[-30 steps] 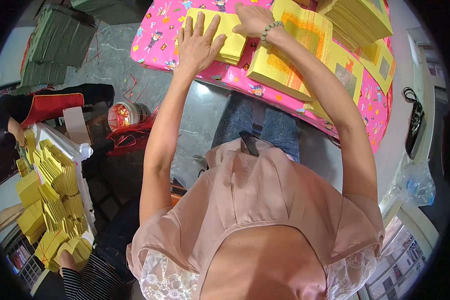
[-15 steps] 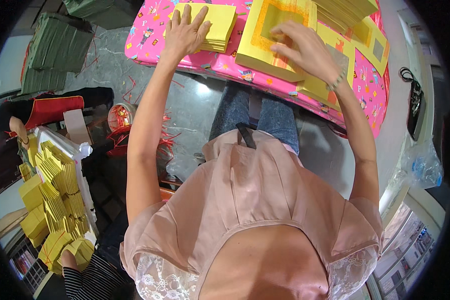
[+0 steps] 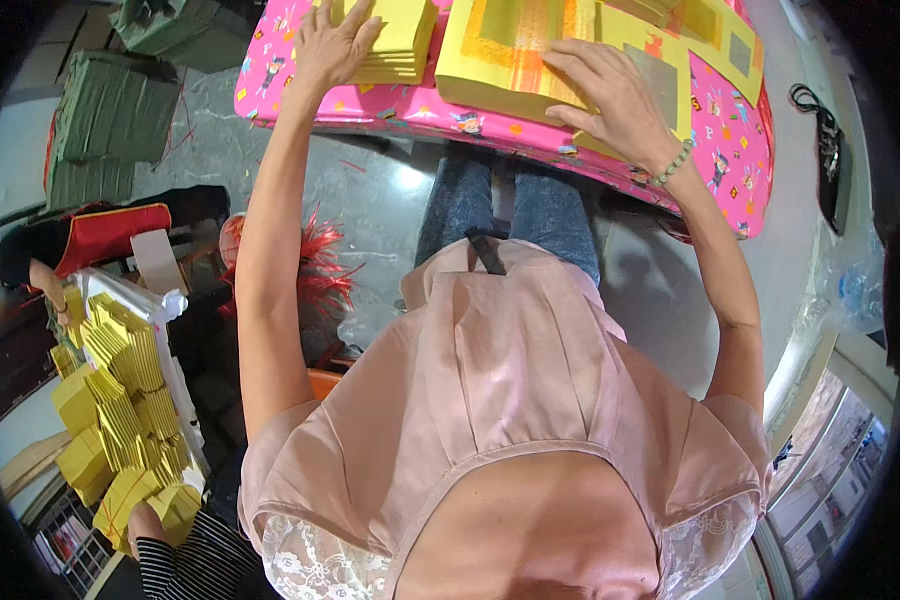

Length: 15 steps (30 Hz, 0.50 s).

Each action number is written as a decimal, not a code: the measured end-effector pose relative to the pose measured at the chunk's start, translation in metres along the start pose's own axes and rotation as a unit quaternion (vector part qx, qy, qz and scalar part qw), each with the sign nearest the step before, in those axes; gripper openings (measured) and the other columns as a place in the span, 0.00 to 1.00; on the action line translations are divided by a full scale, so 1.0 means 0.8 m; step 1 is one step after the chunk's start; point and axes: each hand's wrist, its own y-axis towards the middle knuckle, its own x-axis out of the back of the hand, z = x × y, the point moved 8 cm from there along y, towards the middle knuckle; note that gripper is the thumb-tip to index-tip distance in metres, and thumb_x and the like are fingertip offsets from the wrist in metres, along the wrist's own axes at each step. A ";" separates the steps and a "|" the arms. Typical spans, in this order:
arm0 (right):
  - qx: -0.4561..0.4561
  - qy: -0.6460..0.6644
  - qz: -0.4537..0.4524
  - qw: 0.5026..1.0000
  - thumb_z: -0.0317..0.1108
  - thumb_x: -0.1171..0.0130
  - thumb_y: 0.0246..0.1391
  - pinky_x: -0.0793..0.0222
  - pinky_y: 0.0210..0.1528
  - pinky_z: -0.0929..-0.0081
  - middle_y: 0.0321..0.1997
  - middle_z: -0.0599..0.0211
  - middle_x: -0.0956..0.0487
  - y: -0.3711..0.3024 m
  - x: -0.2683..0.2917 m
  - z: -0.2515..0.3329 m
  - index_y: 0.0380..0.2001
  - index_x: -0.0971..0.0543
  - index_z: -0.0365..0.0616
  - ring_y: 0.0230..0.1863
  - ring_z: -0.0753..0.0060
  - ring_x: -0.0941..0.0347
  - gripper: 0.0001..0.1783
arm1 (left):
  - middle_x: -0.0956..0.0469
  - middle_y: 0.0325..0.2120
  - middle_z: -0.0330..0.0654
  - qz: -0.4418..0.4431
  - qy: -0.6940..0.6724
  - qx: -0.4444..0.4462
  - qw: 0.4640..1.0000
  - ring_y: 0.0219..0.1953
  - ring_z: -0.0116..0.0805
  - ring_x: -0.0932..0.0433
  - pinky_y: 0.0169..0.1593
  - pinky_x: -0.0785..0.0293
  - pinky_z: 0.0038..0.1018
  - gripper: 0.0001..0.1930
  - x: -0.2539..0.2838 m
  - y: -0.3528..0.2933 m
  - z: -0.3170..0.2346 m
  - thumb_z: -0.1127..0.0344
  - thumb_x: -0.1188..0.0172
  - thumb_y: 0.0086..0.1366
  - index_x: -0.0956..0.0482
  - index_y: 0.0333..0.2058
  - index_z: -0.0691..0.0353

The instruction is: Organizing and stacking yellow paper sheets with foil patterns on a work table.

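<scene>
My left hand [image 3: 335, 45] lies flat with spread fingers on the left side of a neat stack of yellow paper [image 3: 402, 42]. My right hand [image 3: 615, 105] rests at the right side of a thicker yellow paper stack [image 3: 480, 75] with orange and red marks on top. Its fingers are stretched over that edge, thumb apart, and I see nothing gripped. Both stacks stand on a table with a pink patterned cover [image 3: 370, 105]. More yellow sheets [image 3: 685, 90] with grey squares lie to the right of my right hand.
At left, a white-edged table [image 3: 185, 380] bears many yellow paper bundles [image 3: 120, 400]; two other people's hands touch bundles there. Green wrapped bales [image 3: 100, 120] stand at the upper left. Red strips [image 3: 315, 260] lie on the floor. A black pouch [image 3: 830, 175] is at right.
My right hand has moved from above the marked stack's top to its right side, its fingers stretching out more. My left hand remains on its stack. The whole view has shifted slightly.
</scene>
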 end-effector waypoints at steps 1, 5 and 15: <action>0.004 -0.003 0.000 1.000 0.45 0.36 0.49 0.38 0.60 0.58 0.55 0.60 0.27 0.002 0.006 0.003 0.54 0.27 0.44 0.56 0.52 0.32 0.29 | 0.53 0.70 0.54 -0.005 0.001 -0.003 1.000 0.71 0.62 0.58 0.70 0.62 0.54 0.35 -0.001 -0.003 0.011 0.41 0.57 0.70 0.50 0.70 0.47; -0.019 0.016 -0.003 1.000 0.45 0.36 0.51 0.37 0.59 0.59 0.52 0.60 0.25 -0.009 0.029 -0.002 0.51 0.24 0.43 0.54 0.54 0.31 0.26 | 0.41 0.65 0.57 -0.187 0.064 -0.073 0.978 0.65 0.59 0.43 0.65 0.51 0.52 0.28 0.055 -0.012 -0.017 0.39 0.59 0.70 0.37 0.65 0.36; -0.199 0.049 0.080 0.976 0.35 0.37 0.52 0.32 0.53 0.61 0.46 0.58 0.22 -0.122 0.064 -0.089 0.45 0.21 0.42 0.51 0.51 0.28 0.17 | 0.22 0.42 0.44 -0.132 -0.229 -0.301 0.916 0.47 0.45 0.26 0.50 0.31 0.39 0.17 0.114 -0.082 -0.294 0.68 0.36 0.57 0.20 0.46 0.57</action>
